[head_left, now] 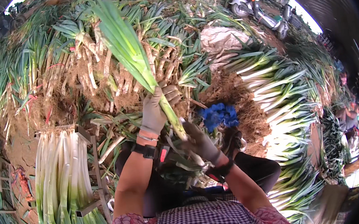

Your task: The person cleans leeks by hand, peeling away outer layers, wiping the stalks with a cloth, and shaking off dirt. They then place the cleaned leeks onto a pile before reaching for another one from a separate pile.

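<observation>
A long leek (126,42) slants across the middle, its green leaves pointing away from me and its pale lower end toward my lap. My left hand (154,110), in a light glove, is closed round its stalk. At the lower end my gloved right hand (200,141) has its fingers closed against the stalk; they are darker and slightly blurred. A loose pale strip (198,159) hangs just below that hand. Trimmed leeks (59,171) lie in a metal rack (84,135) at my left.
Untrimmed leeks (88,65) with brown roots are heaped ahead. Cleaned leeks (278,95) form a long row at my right, beside a root pile (249,117). A crumpled blue thing (219,116) lies near my foot. Farther back are a pale sack (222,44) and a parked scooter (261,14).
</observation>
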### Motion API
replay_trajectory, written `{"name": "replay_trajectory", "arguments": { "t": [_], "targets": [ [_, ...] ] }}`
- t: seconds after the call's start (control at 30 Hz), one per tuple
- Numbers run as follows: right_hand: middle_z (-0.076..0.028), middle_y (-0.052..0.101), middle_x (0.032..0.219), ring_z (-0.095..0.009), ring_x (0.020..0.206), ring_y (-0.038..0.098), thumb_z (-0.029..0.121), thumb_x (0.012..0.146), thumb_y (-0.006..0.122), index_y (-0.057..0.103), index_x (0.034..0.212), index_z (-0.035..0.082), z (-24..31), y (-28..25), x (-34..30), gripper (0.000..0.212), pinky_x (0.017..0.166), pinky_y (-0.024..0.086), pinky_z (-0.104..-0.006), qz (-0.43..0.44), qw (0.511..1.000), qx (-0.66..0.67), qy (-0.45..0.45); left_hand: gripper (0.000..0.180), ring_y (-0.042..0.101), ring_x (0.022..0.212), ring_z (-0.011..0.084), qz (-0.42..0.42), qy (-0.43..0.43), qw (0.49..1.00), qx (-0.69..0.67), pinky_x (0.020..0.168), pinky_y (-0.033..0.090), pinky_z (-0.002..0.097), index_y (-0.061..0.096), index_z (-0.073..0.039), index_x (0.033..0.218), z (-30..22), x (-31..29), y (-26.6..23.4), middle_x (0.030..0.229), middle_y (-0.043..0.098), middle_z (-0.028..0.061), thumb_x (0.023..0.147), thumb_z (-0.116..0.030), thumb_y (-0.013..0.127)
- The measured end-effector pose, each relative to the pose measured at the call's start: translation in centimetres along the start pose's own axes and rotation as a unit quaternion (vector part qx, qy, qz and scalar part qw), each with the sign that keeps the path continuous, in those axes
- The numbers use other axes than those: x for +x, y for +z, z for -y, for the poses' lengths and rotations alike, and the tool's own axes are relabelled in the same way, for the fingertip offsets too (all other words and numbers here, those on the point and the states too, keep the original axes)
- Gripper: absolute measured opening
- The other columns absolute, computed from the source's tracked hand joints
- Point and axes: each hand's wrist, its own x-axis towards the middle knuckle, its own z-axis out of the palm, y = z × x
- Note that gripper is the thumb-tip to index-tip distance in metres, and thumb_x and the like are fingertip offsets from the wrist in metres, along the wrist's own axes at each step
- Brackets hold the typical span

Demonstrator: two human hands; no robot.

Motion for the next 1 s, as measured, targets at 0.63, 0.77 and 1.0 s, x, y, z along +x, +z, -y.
{"name": "replay_trajectory", "arguments": {
  "t": [0.63,0.77,1.0],
  "targets": [
    [-0.007,0.064,0.081,-0.013,0.074,0.062,-0.003,0.08,0.065,0.06,0.088,0.002,3.8,2.3,10.8,0.011,0.066,0.05,-0.0257,-0.033,0.997,0.065,-0.032,0.033,0.061,0.095,0.0248,-0.033,0.032,0.999,-0.013,0.091,0.049,0.0411,0.055,0.002,0.115,-3.5,0.4,-2.8,0.1,0.062,0.0119,0.098,-0.026,0.049],
    [-0.006,0.064,0.08,-0.014,0.073,0.063,-0.005,0.077,0.068,0.06,0.085,0.003,4.7,1.2,6.0,0.014,0.065,0.05,-0.0261,0.044,0.996,0.014,-0.073,0.034,0.061,0.096,0.0267,-0.017,0.006,0.998,-0.055,0.095,0.048,0.0505,0.054,-0.002,0.115,-4.1,0.7,-3.4,0.097,0.06,0.0103,0.097,-0.031,0.05],
    [-0.01,0.061,0.077,-0.026,0.065,0.059,0.004,0.073,0.072,0.061,0.087,0.005,6.0,2.7,8.9,0.017,0.061,0.048,-0.0333,-0.114,0.979,-0.115,-0.121,0.036,0.059,0.098,0.027,0.065,0.027,0.99,-0.124,0.099,0.044,0.0535,0.052,0.0,0.116,-3.2,1.6,-3.2,0.097,0.059,0.011,0.097,-0.03,0.049]
  ]
}}
